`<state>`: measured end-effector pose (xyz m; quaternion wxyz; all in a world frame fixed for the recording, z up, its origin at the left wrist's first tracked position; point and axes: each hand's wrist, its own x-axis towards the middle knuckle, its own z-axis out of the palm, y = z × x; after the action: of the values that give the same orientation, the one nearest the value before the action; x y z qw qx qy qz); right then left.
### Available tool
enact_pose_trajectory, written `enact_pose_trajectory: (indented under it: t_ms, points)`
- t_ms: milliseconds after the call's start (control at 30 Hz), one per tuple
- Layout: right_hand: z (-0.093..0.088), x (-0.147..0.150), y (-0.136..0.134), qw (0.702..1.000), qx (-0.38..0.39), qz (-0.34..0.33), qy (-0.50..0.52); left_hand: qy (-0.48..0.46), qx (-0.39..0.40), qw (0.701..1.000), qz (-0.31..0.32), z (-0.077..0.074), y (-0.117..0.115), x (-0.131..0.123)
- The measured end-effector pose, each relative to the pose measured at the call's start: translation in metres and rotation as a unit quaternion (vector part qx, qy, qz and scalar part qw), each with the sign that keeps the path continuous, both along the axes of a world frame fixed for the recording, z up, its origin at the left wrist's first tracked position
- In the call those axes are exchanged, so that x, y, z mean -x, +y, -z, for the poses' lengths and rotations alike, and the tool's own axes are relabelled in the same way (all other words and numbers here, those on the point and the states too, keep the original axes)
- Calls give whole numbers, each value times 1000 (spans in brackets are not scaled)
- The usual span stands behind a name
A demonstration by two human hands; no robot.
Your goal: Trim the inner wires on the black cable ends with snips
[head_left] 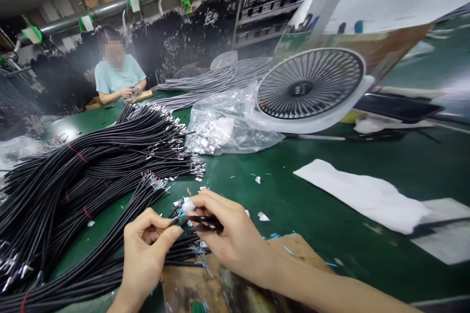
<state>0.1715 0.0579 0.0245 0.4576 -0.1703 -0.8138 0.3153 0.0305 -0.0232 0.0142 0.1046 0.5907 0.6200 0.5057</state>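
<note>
Between the thumb and forefinger of my left hand (149, 249) is the end of a black cable, with thin coloured wires showing at its tip. My right hand (231, 234) is closed around dark tweezers (206, 224), whose points are close to the wire ends. Something white covers the tip of the right forefinger. Beside and beneath my hands, loose black cables (135, 210) end in stripped blue and brown wires. A stained wooden board (194, 288) lies under the hands.
Large bundles of black cable (91, 156) cover the left side. A clear plastic bag (235, 122) lies by a round fan (304, 88). White cloth (360, 195) and a phone (400, 106) are to the right. Across the green table (271, 161) sits a person (121, 76). Grey cables (216, 78) lie behind.
</note>
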Motion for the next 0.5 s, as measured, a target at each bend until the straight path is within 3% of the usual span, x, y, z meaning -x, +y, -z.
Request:
enact_pose_trajectory:
  t_ms: [100, 267, 500]
  points:
    - [0, 2, 3, 995, 99, -33, -3, 5, -6, 1000, 20, -2, -1, 2]
    - [-1, 3, 5, 957, 270, -100, -23, 38, -56, 997, 20, -7, -5, 0]
    - [0, 3, 5, 953, 289, -93, -17, 100, -159, 982, 13, -6, -6, 0]
